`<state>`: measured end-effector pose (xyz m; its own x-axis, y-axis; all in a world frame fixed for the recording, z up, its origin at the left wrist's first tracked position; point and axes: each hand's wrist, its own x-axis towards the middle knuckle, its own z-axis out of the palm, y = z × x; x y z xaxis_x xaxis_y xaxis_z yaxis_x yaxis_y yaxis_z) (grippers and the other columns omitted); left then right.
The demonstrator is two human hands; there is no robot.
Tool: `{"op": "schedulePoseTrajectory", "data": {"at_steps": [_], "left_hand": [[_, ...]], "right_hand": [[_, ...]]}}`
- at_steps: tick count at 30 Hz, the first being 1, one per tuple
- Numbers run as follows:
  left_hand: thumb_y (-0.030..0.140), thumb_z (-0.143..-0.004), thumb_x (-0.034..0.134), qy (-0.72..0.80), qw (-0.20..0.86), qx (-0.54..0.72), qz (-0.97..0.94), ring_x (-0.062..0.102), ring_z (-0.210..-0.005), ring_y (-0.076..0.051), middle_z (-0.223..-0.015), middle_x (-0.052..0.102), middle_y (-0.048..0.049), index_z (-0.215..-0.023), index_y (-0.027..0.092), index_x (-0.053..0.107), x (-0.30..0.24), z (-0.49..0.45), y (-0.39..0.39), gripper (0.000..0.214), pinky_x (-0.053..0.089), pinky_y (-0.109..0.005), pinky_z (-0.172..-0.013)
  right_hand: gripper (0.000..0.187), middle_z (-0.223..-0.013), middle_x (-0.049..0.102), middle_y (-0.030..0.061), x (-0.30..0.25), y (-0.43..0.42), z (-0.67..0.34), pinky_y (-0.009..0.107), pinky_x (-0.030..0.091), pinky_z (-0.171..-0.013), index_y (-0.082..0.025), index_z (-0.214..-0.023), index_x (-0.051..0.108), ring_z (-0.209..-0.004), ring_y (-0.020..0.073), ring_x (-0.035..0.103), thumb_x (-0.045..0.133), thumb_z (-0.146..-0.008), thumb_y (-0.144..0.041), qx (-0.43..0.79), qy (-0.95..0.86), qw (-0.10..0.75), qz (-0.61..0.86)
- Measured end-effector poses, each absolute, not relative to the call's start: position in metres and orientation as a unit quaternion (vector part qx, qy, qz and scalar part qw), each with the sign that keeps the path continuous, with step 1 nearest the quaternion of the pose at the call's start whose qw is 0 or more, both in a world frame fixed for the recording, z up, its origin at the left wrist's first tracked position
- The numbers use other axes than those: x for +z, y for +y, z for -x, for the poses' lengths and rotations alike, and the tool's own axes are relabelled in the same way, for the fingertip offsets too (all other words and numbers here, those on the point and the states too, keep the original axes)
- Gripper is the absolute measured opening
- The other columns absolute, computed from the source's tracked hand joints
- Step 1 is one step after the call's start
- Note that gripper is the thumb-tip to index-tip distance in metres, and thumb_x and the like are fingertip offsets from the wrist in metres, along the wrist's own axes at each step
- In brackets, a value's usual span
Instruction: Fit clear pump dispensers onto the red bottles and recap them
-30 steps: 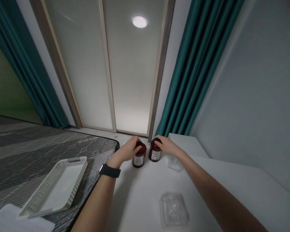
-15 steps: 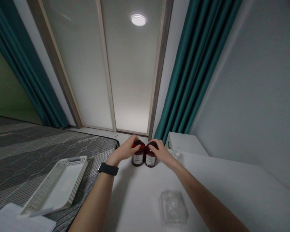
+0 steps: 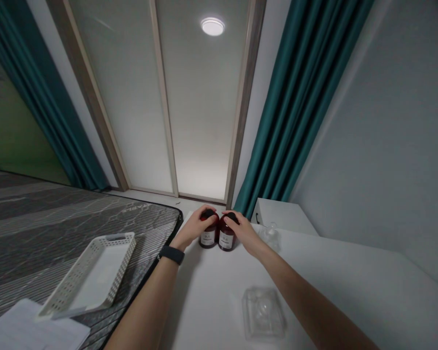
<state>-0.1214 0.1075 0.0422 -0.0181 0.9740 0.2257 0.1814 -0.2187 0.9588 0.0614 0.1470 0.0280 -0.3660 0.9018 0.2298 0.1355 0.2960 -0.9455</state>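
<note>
Two dark red bottles with black caps and white labels stand side by side, touching, at the far end of a white table. My left hand is wrapped round the left bottle near its cap. My right hand grips the right bottle the same way. A black watch sits on my left wrist.
A clear plastic box lies on the table near me, and a small clear glass item stands right of my right hand. A white perforated tray and paper rest on the grey mattress at left. Teal curtains flank the window.
My right hand slid the right bottle leftward until it met the left bottle. Both hands and bottles then shifted slightly farther away along the table.
</note>
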Motion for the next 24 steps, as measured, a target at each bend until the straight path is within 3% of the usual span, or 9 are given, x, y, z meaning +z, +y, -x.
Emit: {"op": "schedulePoseTrajectory", "data": {"at_steps": [14,24], "left_hand": [[0.036,-0.080,0.067,0.508,0.402,0.500,-0.575,0.066,-0.082,-0.020,-0.090,0.068,-0.0037,-0.103,0.018,0.060,0.046,0.168,0.135,0.030,0.057,-0.031,-0.069],[0.038,-0.079,0.068,0.510,0.390,0.499,-0.582,0.066,-0.081,-0.019,-0.091,0.068,-0.0033,-0.103,0.018,0.062,0.047,0.189,0.152,0.032,0.056,-0.030,-0.070]], "right_hand": [[0.030,-0.119,0.065,0.0067,0.032,0.172,-0.018,0.040,0.044,-0.103,-0.023,-0.107,0.070,-0.115,0.0236,0.059,0.058,-0.085,-0.040,0.461,-0.700,0.421,0.347],[0.030,-0.112,0.069,0.0062,0.023,0.199,0.003,0.040,0.051,-0.095,-0.025,-0.111,0.070,-0.112,0.0254,0.061,0.058,-0.088,-0.040,0.464,-0.710,0.413,0.332]]}}
